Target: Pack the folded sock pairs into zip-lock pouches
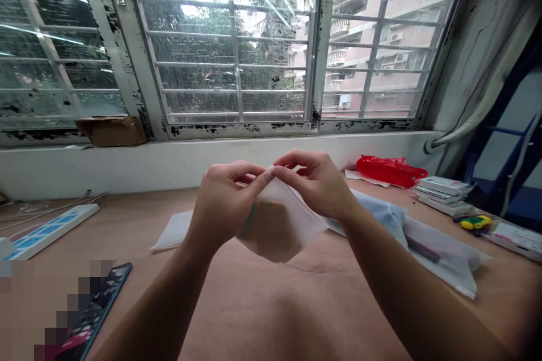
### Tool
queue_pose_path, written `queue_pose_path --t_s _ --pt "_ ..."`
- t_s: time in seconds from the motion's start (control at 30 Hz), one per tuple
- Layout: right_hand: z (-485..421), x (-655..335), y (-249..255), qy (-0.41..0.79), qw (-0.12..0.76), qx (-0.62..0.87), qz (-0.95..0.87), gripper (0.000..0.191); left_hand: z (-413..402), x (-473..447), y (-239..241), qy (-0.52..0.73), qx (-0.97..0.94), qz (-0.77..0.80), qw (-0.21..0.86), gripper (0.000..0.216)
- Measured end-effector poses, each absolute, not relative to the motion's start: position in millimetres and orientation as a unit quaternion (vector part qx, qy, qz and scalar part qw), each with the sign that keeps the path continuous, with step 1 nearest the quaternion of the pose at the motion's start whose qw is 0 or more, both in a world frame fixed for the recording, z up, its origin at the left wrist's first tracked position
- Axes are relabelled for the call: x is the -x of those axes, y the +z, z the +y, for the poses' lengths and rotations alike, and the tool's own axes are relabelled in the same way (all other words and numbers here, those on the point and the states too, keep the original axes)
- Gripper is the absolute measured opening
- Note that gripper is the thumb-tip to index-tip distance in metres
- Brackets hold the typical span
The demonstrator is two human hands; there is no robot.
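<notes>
Left fingers [259, 181] and right fingers [292, 178] pinching upper edge of translucent bag [277, 234], tips close together

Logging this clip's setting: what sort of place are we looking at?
Probably a worktable indoors, perhaps in a small workshop or home: a wooden-looking tabletop stands below a barred window with flaking frames, and holds a power strip and translucent bags.

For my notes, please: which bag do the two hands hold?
The middle bag, pinched at its upper edge by the left hand and right hand; the bags at right lie unheld.
</notes>
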State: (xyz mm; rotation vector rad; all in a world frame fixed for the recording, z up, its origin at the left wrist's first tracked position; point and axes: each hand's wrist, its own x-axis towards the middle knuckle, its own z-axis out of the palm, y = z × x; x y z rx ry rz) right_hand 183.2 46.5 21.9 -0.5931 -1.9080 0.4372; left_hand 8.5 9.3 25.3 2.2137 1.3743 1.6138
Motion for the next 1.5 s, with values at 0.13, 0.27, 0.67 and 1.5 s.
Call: queue_pose_path --t_s 0.13,0.27,0.67,1.5 --pt "45 -182 21 0.135 0.496 0.255 -0.819 0.019 10 -9 25 0.505 -0.742 0.438 0.042 0.021" --pt "48 -188 21 0.078 0.441 0.247 -0.859 0.016 10 9 33 0.575 -0.689 0.441 0.021 0.014" --pt "65 -199 16 0.134 0.345 0.304 -0.878 0.043 5 26 44 0.689 -0.542 0.472 -0.09 0.017" --pt "62 -304 -10 -0.206 0.29 0.613 -0.705 0.044 -9 1 40 0.575 -0.678 0.455 -0.052 0.014"
